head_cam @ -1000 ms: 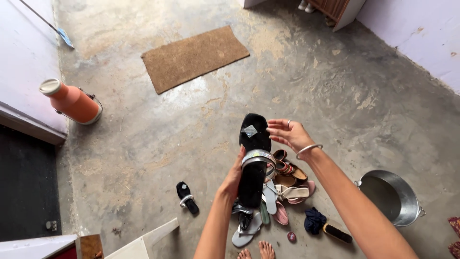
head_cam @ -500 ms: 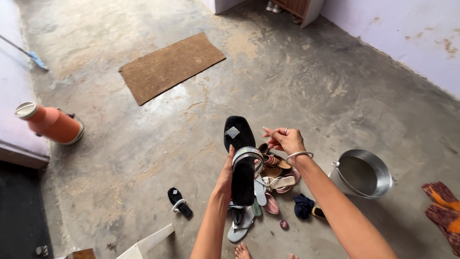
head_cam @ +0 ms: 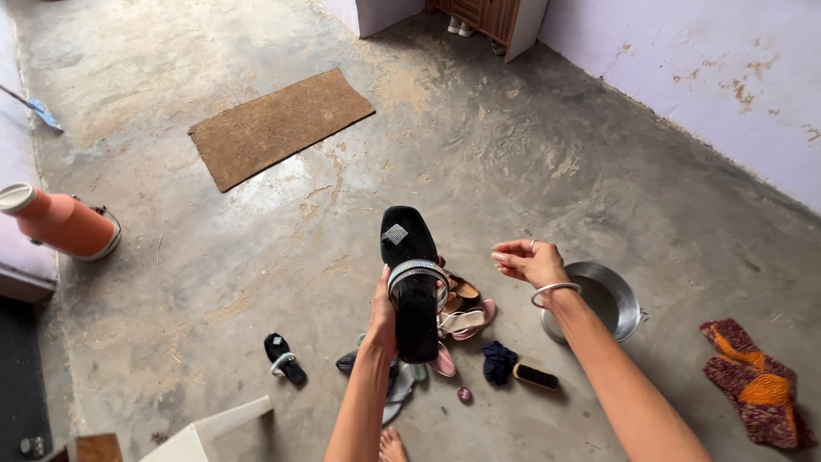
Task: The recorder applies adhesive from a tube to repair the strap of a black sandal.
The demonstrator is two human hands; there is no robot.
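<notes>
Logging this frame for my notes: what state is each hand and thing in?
left hand: gripping the black sandal
black sandal: held up, upright
right hand: empty, fingers loosely curled
metal bowl: upright on floor
lone black sandal: lying on floor

Two bare forearms, no sleeves anywhere along them, slim and long. Left hand (head_cam: 382, 315) unadorned at the wrist, with no watch, band or bracelet showing. Right hand (head_cam: 528, 261) dressed with a thin silver-coloured bangle (head_cam: 554, 291), round and plain, sitting loosely just behind the wrist bone. A slender pale ring (head_cam: 532, 246) on one of the right fingers. Nails short, unpainted as far as can be told. No gloves. Bare toes (head_cam: 392, 445) at the bottom edge, without sock or shoe.
</notes>
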